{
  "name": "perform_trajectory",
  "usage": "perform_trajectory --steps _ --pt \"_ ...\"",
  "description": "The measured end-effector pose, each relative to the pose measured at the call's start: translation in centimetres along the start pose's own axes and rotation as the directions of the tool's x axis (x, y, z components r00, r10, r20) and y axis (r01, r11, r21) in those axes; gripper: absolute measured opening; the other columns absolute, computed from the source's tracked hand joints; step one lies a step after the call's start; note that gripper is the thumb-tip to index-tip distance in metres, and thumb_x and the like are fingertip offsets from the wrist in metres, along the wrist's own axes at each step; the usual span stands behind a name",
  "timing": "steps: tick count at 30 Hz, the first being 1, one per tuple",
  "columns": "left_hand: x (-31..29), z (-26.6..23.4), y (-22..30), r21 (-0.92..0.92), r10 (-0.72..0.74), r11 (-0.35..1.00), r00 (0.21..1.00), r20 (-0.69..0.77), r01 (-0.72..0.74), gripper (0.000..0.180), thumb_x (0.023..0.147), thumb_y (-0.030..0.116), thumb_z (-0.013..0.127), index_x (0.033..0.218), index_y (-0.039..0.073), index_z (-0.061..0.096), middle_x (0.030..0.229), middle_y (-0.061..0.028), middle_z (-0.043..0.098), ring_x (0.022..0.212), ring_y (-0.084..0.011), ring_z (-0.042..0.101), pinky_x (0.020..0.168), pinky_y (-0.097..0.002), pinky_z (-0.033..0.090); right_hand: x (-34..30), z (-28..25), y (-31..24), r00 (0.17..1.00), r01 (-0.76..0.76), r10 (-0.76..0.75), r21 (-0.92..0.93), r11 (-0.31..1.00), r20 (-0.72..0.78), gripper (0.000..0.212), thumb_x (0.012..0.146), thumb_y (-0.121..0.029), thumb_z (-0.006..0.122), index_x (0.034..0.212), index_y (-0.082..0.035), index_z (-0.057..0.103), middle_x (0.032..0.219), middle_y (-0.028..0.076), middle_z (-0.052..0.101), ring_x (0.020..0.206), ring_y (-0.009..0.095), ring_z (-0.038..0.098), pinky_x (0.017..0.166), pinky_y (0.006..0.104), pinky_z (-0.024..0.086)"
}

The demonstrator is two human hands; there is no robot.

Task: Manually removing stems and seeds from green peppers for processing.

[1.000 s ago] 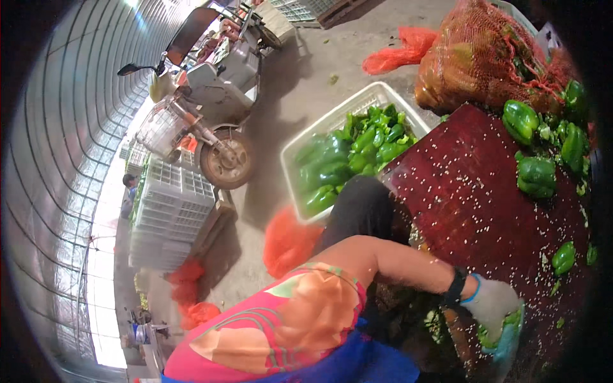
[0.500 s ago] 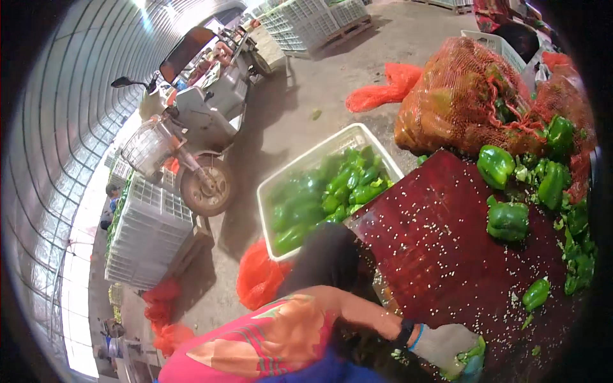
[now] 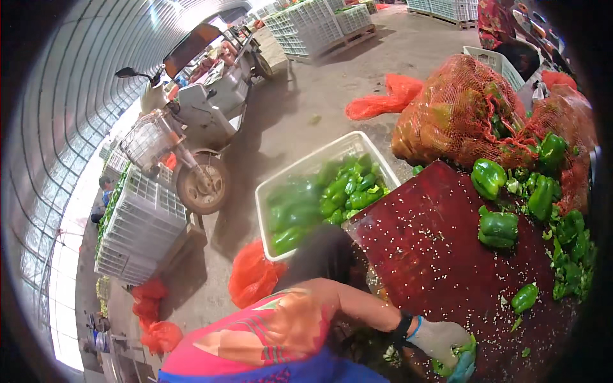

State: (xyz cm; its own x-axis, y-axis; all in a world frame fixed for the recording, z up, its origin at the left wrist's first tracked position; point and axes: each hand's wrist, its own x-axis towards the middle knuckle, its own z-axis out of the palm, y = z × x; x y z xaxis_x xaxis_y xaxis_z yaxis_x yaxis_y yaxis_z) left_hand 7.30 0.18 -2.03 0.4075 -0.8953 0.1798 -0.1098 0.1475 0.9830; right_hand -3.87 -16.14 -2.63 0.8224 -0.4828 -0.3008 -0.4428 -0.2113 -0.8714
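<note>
Several green bell peppers (image 3: 498, 230) remain on the red tabletop (image 3: 421, 255), many already in the white crate (image 3: 382, 163). Left hand (image 3: 442, 341) grasps another at the tabletop's edge; right hand (image 3: 464, 370), perhaps teal-gloved, grip unclear.

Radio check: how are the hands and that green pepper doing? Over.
Left hand, pale-gloved, closed on a green pepper. Right hand apparently the teal glove, mostly cut off; grip unclear. Other peppers farther up dark red tabletop, clear of hands.
</note>
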Motion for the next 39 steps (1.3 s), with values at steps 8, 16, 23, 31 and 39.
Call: perform_trajectory --steps 8,16,23,31,39 --pt "-0.4 -0.3 3.6 -0.012 -0.035 0.999 0.992 0.122 0.037 0.026 0.064 0.017 0.066 0.088 0.006 0.069 0.083 -0.0087 0.07 0.077 -0.0245 0.066 0.07 -0.0347 0.053 0.0 -0.9 0.2 1.0 0.002 -0.001 -0.027 1.0 0.026 0.054 0.103 -0.041 0.04 0.148 -0.016 0.025 0.141 0.012 0.044 0.115 0.028 0.055 0.085 0.0378 0.052" --pt "2.2 3.8 -1.6 -0.082 -0.172 0.982 0.985 -0.005 0.171 0.029 0.074 0.024 0.065 0.096 0.005 0.063 0.082 -0.0113 0.067 0.074 -0.0224 0.064 0.066 -0.0389 0.051 -0.5 -1.4 0.9 0.995 0.026 -0.021 -0.055 0.998 0.093 0.057 0.104 -0.041 0.04 0.152 -0.018 0.021 0.144 0.012 0.042 0.116 0.029 0.055 0.084 0.0384 0.053" --pt "3.0 4.3 -1.8 0.15 -0.129 0.98 0.992 -0.01 0.129 0.035 0.069 0.031 0.069 0.092 0.005 0.061 0.079 -0.0156 0.066 0.074 -0.0293 0.066 0.065 -0.0413 0.052 -1.7 -3.9 2.0 0.983 0.001 0.028 -0.159 0.987 0.182 0.06 0.104 -0.041 0.039 0.155 -0.019 0.018 0.147 0.013 0.041 0.118 0.03 0.055 0.084 0.0388 0.054" --pt "2.1 5.3 -0.6 0.448 -0.157 0.881 0.987 -0.027 0.152 0.037 0.068 0.033 0.074 0.089 0.007 0.062 0.078 -0.0172 0.065 0.073 -0.0372 0.065 0.061 -0.0456 0.051 -2.4 -3.4 -0.7 0.981 0.077 -0.027 -0.259 0.963 0.192 0.048 0.103 -0.042 0.04 0.135 -0.006 0.038 0.132 0.011 0.047 0.118 0.026 0.047 0.099 0.0377 0.04" --pt "1.4 6.0 -3.4 0.454 -0.037 0.891 0.998 0.043 0.014 0.037 0.076 0.025 0.068 0.099 -0.001 0.055 0.076 -0.0217 0.061 0.067 -0.0373 0.063 0.057 -0.0451 0.049 -0.2 0.8 1.4 0.967 0.029 0.068 0.373 0.927 -0.245 0.06 0.101 -0.048 0.044 0.077 0.001 0.067 0.073 0.003 0.063 0.069 0.017 0.056 0.069 0.0336 0.046"
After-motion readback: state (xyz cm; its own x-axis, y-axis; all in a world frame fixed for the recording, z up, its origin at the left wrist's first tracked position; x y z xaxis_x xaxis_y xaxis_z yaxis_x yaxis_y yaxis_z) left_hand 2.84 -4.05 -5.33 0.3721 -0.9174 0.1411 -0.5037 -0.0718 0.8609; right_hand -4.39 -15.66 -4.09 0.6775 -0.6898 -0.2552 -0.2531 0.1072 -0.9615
